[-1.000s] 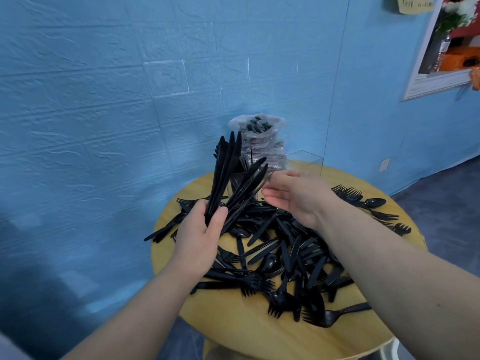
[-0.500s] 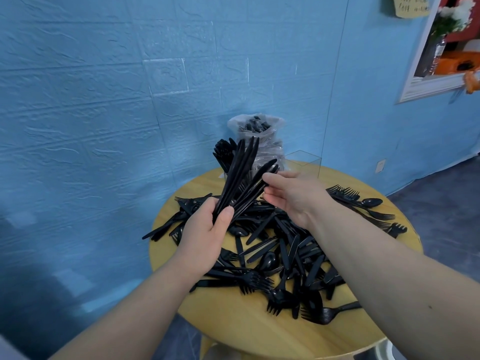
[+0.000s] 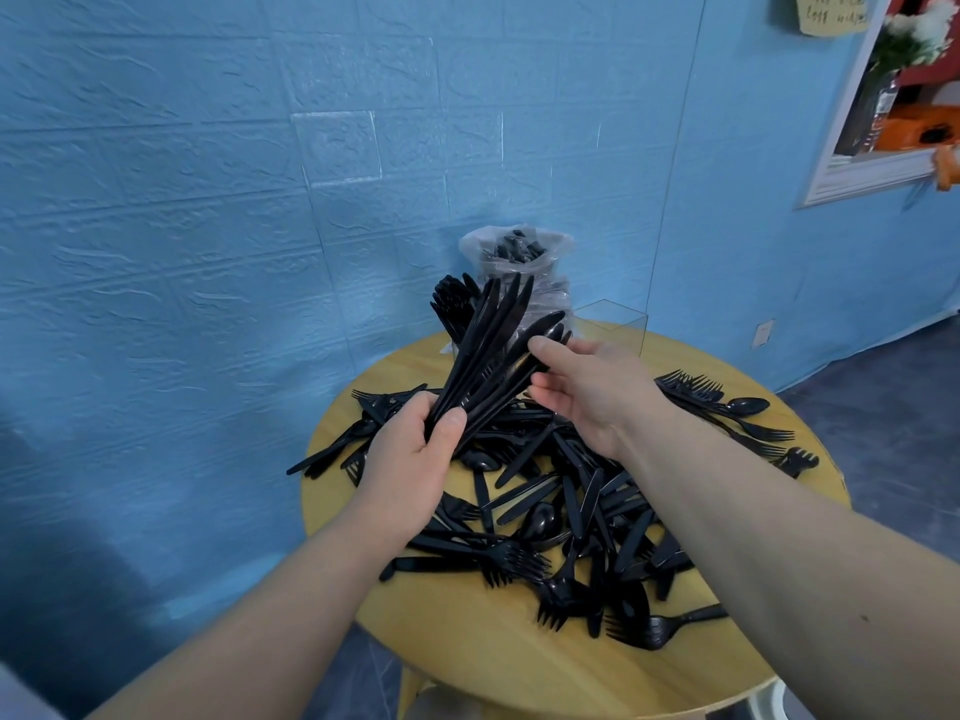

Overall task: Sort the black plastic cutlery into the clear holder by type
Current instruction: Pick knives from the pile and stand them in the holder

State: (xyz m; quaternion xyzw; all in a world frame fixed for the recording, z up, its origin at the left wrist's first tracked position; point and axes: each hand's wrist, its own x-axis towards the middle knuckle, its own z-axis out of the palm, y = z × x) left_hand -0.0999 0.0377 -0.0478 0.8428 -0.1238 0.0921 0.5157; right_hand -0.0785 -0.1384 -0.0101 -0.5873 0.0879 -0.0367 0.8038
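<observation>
Cutlery of black plastic (image 3: 566,501) lies heaped on the round wooden table (image 3: 467,631). Behind stands the clear holder (image 3: 613,324). Left hand (image 3: 415,449) grips a fanned bunch of black plastic knives (image 3: 493,356); right hand (image 3: 597,387), fingers loosely spread, touches their blades.

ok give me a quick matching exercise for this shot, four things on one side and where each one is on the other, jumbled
Things:
1. bundle of knives
2. lone spoon
3. plastic bag of cutlery
4. clear holder

Places:
A. against the wall, behind the bundle
B. gripped in the left hand
C. right of the bag, at the table's back edge
D. near the table's right edge, among forks

Pairs: 1-B, 2-D, 3-A, 4-C
</observation>
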